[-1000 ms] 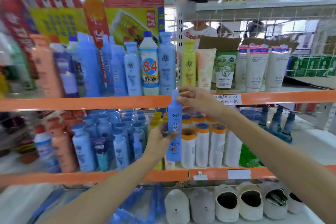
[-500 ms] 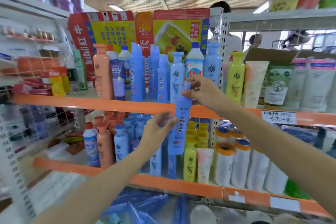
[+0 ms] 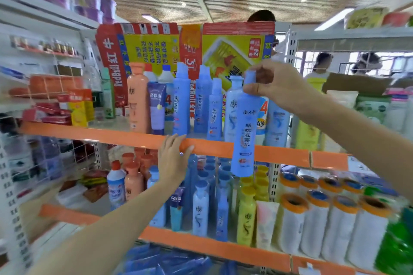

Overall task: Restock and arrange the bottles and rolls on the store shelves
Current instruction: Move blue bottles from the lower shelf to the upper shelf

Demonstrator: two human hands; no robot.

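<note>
- Right hand [image 3: 276, 87] pinches the tall blue bottle [image 3: 244, 131] by its cap and neck, fingers curled round the top; the bottle hangs upright in the air in front of the orange shelf edge [image 3: 125, 135], its base below that edge and clear of any shelf.
- Left hand [image 3: 173, 158] is apart from the bottle, fingers fairly straight, resting against the front of that same shelf edge and holding nothing.
- Handling call: it is carried from the top by one hand without sagging, so I judge it light to moderate in weight, a stiff plastic body that should not crush under a firm grip.
- The glossy label and smooth plastic look slippery, and a cap-only pinch lets the body swing like a pendulum.
- Better hold, to my eye: wrap the mid-body just below the shoulder, or bring the left hand under the base for support while lifting it over the lip.
- Target looks like the row of matching blue bottles [image 3: 202, 102] on the upper shelf, just left of the held one; they stand close together, tall and narrow, so a bump could topple neighbours.
- The peach bottle [image 3: 137, 98] stands at the left end of that row.
- Rolls [image 3: 317, 227] sit on the lower shelf to the right, untouched.
</note>
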